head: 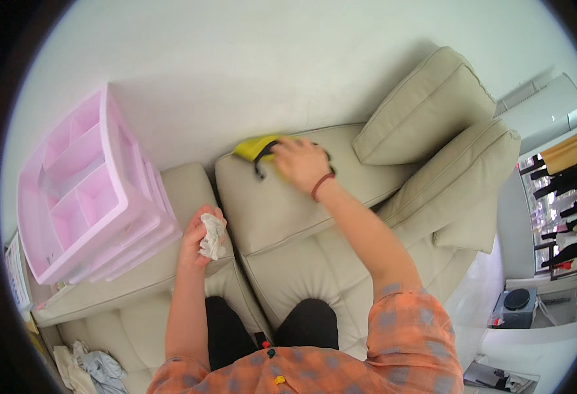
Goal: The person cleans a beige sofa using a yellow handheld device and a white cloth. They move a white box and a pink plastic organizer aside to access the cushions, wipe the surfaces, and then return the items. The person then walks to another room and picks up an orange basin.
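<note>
My left hand (201, 238) is closed around a crumpled white tissue (212, 237), held above the gap between two sections of a beige leather sofa (288, 251). Farther up, my right hand (302, 165) lies over a yellow and black item (259, 147) on top of the sofa's back. It looks like a cloth or soft bag, but blur and my fingers hide much of it. The fingers are spread and bent over it; whether they grip it is not clear.
A pink plastic drawer unit (109, 197) with a divided top stands left on the sofa back. Loose beige cushions (426, 108) lean at the right. Folded clothes (94, 367) lie on the seat at lower left. A white wall (229, 98) rises behind the sofa.
</note>
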Demonstrator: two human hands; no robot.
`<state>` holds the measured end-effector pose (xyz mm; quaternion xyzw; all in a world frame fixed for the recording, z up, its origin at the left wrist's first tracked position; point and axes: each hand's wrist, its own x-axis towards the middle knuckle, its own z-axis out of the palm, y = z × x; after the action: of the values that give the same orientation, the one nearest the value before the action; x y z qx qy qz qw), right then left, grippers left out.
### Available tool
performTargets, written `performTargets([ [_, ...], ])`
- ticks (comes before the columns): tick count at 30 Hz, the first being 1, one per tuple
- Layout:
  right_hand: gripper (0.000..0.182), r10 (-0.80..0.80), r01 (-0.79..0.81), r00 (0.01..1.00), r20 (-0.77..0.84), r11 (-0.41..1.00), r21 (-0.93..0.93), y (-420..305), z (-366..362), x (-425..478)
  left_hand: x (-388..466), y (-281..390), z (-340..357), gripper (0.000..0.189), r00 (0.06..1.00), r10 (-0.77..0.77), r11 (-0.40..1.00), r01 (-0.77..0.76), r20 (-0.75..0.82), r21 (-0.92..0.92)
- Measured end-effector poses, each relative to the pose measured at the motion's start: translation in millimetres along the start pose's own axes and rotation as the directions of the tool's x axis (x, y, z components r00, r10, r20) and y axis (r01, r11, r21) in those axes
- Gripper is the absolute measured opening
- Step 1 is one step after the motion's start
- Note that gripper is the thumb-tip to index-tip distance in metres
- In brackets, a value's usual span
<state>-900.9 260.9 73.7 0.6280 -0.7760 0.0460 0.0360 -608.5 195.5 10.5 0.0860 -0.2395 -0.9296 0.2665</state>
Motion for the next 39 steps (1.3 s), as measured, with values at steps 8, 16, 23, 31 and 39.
performTargets([
  [8, 0.039, 0.668, -0.661, 0.744, 0.017, 0.741, -0.118, 76, -5, 23, 5, -3, -2, 0.029, 0.998, -0.028, 0.999, 0.026, 0.062, 0.032],
  [16, 0.023, -0.009, 0.014, 1.000, -0.018, 0.950, 0.312, -8, -17, -57, 1, -1, -10, 0.032, 0.999, 0.008, 0.999, -0.010, 0.031, 0.052],
  [23, 0.035, 0.342, -0.016, 0.903, 0.259, 0.630, -0.776, 61, -63, 10, 2, 1, -8, 0.037, 0.999, 0.010, 0.997, -0.014, 0.051, 0.075],
  [31, 0.030, 0.348, -0.053, 0.878, 0.329, 0.753, -0.656, 91, -14, 16, 2, -5, -18, 0.034, 0.999, -0.016, 0.999, 0.013, 0.046, 0.048],
  [39, 0.016, -0.007, 0.012, 0.999, -0.045, 0.995, 0.103, 11, -27, -128, 5, 0, -28, 0.033, 0.996, 0.004, 0.999, -0.009, 0.086, 0.052],
])
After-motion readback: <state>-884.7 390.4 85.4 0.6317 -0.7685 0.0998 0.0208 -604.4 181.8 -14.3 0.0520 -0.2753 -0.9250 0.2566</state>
